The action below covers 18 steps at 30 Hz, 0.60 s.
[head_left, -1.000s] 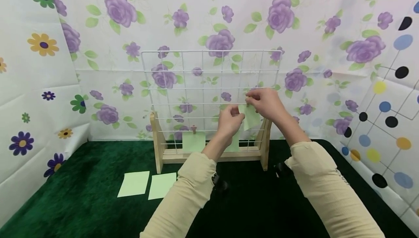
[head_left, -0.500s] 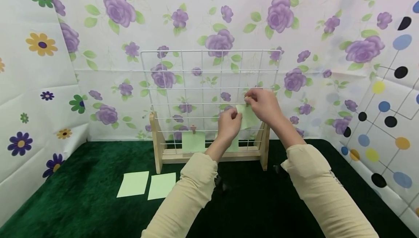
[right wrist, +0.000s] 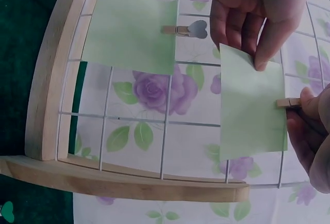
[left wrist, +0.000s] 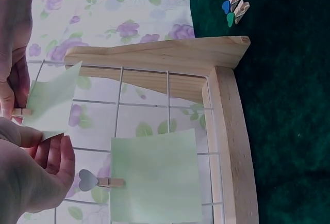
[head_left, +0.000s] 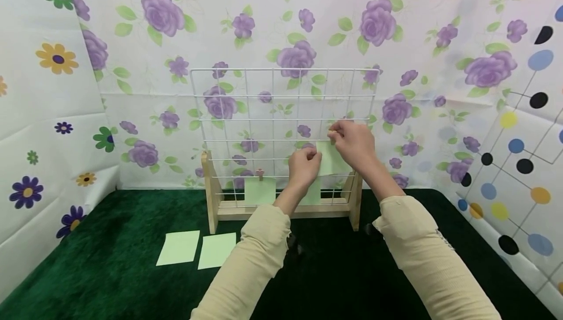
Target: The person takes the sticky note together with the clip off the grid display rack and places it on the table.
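My left hand (head_left: 304,167) pinches the left edge of a pale green paper note (head_left: 329,160) between thumb and fingers. With its thumb and fingers, my right hand (head_left: 355,145) grips a small wooden clothespin (right wrist: 286,102) at the note's top edge, against the white wire grid (head_left: 272,96). The clothespin's far end is hidden by the fingers. Lower on the grid hangs another green note (left wrist: 157,177), held by a clothespin with a grey heart (left wrist: 100,180). A further note (head_left: 260,192) hangs to the left under a pinkish clothespin (head_left: 260,174).
Wooden feet and a crossbar (head_left: 286,211) support the grid on a dark green cloth (head_left: 110,281). Two loose green notes (head_left: 178,248) lie at the front left. Clothespins with blue and green hearts (left wrist: 235,7) lie beside the stand. Flowered sheeting (head_left: 264,22) hangs behind.
My left hand has shifted slightly left with the note's edge, and the note now hangs straighter and flatter to the grid. The right hand stays at the clothespin, almost unmoved.
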Each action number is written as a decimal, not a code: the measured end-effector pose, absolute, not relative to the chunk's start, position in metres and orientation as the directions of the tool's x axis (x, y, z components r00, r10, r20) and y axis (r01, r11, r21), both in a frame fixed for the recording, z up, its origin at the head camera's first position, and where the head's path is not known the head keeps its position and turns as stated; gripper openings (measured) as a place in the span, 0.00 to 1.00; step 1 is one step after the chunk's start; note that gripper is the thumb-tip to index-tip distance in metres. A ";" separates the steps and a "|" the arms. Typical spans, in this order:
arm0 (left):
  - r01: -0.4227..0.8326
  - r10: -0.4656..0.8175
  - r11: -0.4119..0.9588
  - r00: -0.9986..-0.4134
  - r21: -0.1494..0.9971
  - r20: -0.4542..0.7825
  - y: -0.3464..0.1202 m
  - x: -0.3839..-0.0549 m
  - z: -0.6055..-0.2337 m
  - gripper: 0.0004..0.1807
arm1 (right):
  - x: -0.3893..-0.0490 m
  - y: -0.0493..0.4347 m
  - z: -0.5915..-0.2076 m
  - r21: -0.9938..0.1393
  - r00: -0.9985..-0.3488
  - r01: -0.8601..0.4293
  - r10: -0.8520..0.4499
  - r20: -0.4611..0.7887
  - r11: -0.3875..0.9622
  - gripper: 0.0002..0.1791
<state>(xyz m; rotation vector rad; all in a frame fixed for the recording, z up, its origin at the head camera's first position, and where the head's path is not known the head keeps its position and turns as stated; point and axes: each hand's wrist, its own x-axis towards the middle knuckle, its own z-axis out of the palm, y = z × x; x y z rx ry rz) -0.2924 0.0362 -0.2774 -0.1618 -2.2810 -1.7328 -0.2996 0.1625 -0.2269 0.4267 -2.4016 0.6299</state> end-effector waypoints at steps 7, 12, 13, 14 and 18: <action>0.272 -0.059 0.322 -0.950 0.907 0.306 0.034 -0.292 -0.277 0.09 | -0.299 0.161 -0.229 -0.337 -0.731 -0.452 -0.126 0.670 0.826 0.09; 0.286 -0.044 0.337 -0.947 0.897 0.318 0.032 -0.293 -0.277 0.09 | -0.301 0.162 -0.231 -0.401 -0.737 -0.468 -0.097 0.669 0.788 0.08; 0.284 -0.040 0.332 -0.949 0.899 0.314 0.031 -0.293 -0.278 0.09 | -0.302 0.162 -0.231 -0.417 -0.741 -0.469 -0.090 0.666 0.779 0.08; 0.278 -0.037 0.327 -0.951 0.903 0.306 0.030 -0.292 -0.278 0.09 | -0.302 0.163 -0.232 -0.431 -0.745 -0.469 -0.083 0.662 0.771 0.08; 0.255 -0.020 0.315 -0.961 0.914 0.275 0.026 -0.293 -0.281 0.09 | -0.303 0.164 -0.233 -0.495 -0.764 -0.465 -0.051 0.643 0.734 0.09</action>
